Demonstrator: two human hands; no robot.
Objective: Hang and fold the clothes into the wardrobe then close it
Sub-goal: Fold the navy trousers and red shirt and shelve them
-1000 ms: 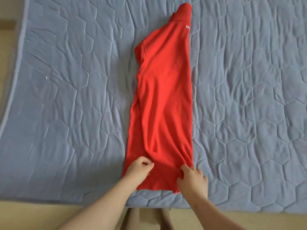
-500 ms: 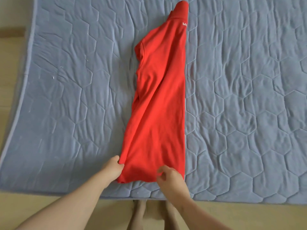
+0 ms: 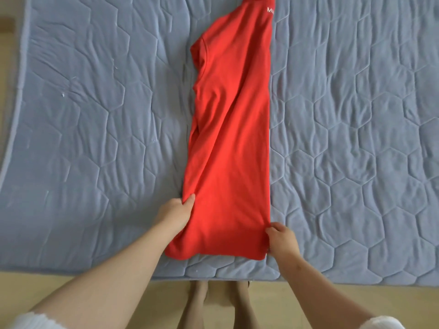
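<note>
Red shirt (image 3: 230,138), just one, is lying between two hands. Left hand (image 3: 175,216) is gripping its edge; right hand (image 3: 283,241) is seemingly pinching its corner.

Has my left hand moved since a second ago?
Yes. The left hand slid left, from the hem's middle to the left edge of the red shirt.
</note>
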